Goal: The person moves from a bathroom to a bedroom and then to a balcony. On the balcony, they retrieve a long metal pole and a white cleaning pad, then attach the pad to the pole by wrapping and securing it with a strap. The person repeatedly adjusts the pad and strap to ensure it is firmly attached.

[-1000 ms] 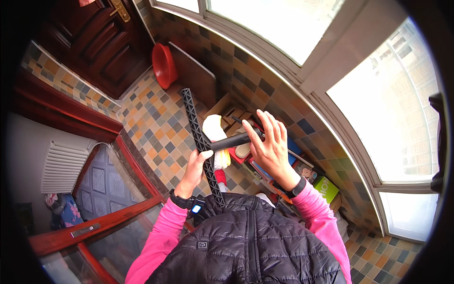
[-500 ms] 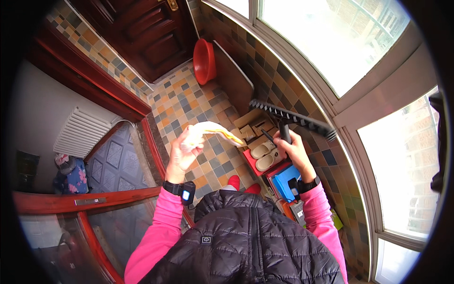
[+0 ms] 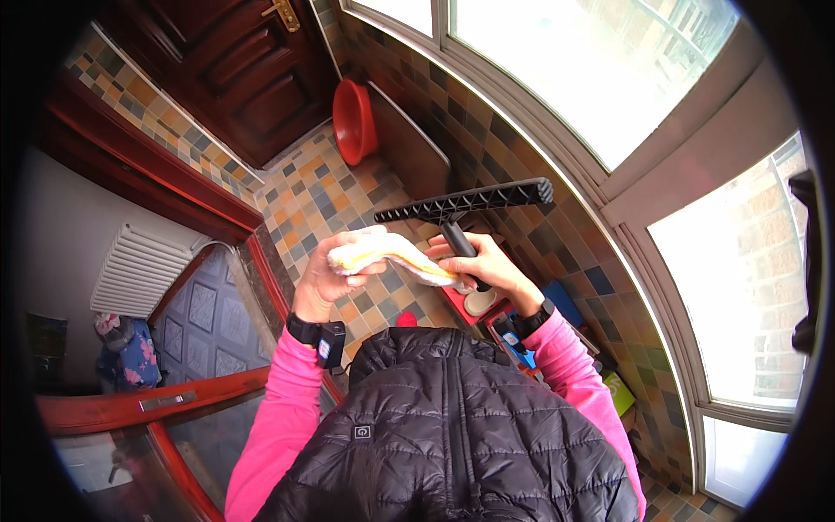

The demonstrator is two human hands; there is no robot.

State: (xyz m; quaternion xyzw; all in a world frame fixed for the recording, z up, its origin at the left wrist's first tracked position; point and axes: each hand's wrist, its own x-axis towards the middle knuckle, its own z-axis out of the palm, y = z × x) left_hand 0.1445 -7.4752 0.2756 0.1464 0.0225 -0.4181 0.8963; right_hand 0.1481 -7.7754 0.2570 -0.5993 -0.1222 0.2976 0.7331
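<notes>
A white fluffy cloth [image 3: 393,250] with a yellow stripe, long and narrow, stretches between my two hands. My left hand [image 3: 323,277] is closed around its left end. My right hand [image 3: 497,268] grips the short handle of a black T-shaped window-washer bar [image 3: 461,204], with its fingers also at the cloth's right end. The washer's long ribbed crossbar lies beyond both hands, its right end slightly higher in the picture. Whether the right fingers pinch the cloth or only touch it, I cannot tell.
Beige slippers [image 3: 480,302] and boxes stand below my right hand, along the tiled wall. A red basin [image 3: 353,123] leans by a dark board [image 3: 409,143] near the brown door [image 3: 235,78]. Windows run along the right; a white radiator [image 3: 139,270] stands left.
My hands have come closer together. The washer bar has swung and moved left, its crossbar now tilting up to the right. The cloth's free end has met my right hand.
</notes>
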